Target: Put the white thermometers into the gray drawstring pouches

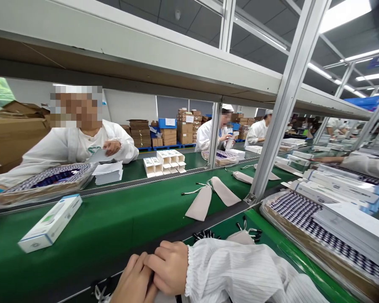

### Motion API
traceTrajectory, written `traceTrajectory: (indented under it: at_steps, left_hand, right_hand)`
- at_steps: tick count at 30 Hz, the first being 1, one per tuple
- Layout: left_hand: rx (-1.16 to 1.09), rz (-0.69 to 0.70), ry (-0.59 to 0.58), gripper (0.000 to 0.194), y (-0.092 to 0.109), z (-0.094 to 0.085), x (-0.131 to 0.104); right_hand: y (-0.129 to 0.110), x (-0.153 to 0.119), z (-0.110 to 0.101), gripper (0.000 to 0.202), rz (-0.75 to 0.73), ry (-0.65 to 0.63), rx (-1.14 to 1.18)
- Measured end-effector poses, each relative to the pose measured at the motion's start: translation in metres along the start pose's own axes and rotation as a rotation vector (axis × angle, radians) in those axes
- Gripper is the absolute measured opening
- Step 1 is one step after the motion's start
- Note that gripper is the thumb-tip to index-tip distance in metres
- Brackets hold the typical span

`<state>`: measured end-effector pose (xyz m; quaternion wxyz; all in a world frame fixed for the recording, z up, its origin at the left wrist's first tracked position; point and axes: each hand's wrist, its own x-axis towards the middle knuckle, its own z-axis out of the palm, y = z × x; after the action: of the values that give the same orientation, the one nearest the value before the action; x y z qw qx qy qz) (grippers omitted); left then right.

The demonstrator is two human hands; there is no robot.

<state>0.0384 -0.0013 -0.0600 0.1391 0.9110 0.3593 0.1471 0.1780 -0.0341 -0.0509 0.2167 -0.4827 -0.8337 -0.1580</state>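
At the bottom edge, my left hand (135, 278) and my right hand (170, 267) press together with curled fingers. A sliver of something pale shows beneath them, but most of it is hidden and I cannot make it out. Just beyond my right wrist lie black-tipped drawstrings (205, 235) and a light grey drawstring pouch (241, 236). More black and white cord ends (102, 290) stick out left of my left hand. On the green conveyor belt (129, 219) lie a grey pouch (200, 204), another pouch (225, 191) and a white-and-blue box (50, 223).
A shelf beam (145, 63) crosses overhead and a metal post (281, 97) rises at the right. A tray of small dark-and-white items (297, 206) carries stacked boxes (344, 189). Across the belt, a co-worker (82, 143) holds paper near a paper stack (108, 172) and open cartons (164, 163).
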Motion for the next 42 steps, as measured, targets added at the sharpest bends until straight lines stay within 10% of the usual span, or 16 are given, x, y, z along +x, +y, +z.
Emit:
traceTrajectory:
  at_steps: [42]
  left_hand:
    - [0.108,0.001,-0.016,0.030,0.009,-0.002,-0.005]
  right_hand:
    - [0.002,-0.002,-0.009,0.031,-0.016,-0.124,0.110]
